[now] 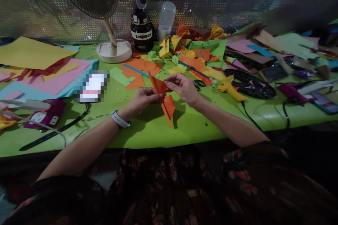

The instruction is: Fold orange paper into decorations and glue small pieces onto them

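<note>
A folded orange paper piece hangs between my hands above the green table. My left hand, with a white watch at the wrist, pinches its middle from the left. My right hand pinches the upper flap near the top point. The pointed lower end of the paper tilts down toward the table's front edge. Both hands are closed on the paper.
Coloured paper scraps pile up behind my hands. A desk fan, a black bottle and a clear cup stand at the back. A yellow glue gun, scissors, pink sheets and phones lie around.
</note>
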Available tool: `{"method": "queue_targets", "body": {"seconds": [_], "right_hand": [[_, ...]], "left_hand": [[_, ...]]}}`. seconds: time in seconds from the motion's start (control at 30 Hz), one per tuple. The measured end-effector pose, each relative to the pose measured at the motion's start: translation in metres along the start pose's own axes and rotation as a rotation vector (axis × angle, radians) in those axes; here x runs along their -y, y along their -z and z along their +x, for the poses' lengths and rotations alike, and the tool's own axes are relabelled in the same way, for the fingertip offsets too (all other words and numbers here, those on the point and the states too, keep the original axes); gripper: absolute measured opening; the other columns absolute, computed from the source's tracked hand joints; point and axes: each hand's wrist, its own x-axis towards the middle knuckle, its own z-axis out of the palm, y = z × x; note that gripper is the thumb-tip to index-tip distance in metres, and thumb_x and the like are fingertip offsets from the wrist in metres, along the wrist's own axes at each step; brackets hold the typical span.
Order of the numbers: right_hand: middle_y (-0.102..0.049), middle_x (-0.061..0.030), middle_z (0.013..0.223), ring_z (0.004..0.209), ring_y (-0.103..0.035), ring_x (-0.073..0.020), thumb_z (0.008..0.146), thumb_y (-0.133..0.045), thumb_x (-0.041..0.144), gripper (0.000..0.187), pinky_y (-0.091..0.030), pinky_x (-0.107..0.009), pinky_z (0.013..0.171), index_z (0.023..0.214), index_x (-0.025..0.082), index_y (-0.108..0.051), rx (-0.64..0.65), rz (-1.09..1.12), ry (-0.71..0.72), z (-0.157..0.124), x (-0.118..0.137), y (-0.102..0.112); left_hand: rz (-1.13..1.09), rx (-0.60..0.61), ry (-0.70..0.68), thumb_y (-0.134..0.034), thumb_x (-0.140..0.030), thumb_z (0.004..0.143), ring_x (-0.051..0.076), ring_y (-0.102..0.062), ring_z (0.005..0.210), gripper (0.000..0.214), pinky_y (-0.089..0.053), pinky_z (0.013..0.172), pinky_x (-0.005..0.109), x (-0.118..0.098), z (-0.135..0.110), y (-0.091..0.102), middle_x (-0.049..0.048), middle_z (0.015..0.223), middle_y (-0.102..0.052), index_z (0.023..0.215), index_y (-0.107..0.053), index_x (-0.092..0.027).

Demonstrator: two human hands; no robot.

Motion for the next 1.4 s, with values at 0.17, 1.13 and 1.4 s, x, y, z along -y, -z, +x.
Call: {"method": "queue_targets", "body": {"seconds": [0.17,1.13,1.4], "right_hand": [[-0.064,0.0009,0.082,0.075,-0.063,-0.013,0.069,-0.084,0.045,0.043,-0.058,-0.031,0.074,0.096,0.021,-0.06,0.023,-0.029,-0.062,-0.0024,0.0007,-0.0005],[-0.069,0.0025,0.073,0.069,-0.067,-0.0127,0.062,-0.088,0.034,0.048,-0.059,-0.032,0.074,0.102,0.017,-0.066,0.001,-0.006,-0.11,-0.0034,-0.0014,0.0006],[-0.069,0.0034,0.068,0.064,-0.065,-0.0116,0.057,-0.091,0.039,0.052,-0.057,-0.03,0.068,0.097,0.017,-0.066,-0.032,0.055,-0.133,-0.0013,-0.0047,-0.001]], "left_hand": [[0.016,-0.011,0.001,-0.087,-0.04,0.066,0.015,-0.069,0.068,0.031,-0.059,0.076,0.033,0.0,0.0004,0.0012,0.0058,0.076,-0.076,0.079,-0.076,-0.014],[0.123,0.074,-0.081,-0.085,-0.043,0.068,0.017,-0.071,0.073,0.034,-0.059,0.074,0.031,0.0009,0.0026,0.0038,0.0079,0.082,-0.077,0.084,-0.076,-0.014],[0.185,0.067,-0.094,-0.083,-0.048,0.069,0.015,-0.068,0.07,0.036,-0.056,0.069,0.028,-0.0012,0.0022,0.004,0.0076,0.08,-0.076,0.079,-0.075,-0.014]]}}
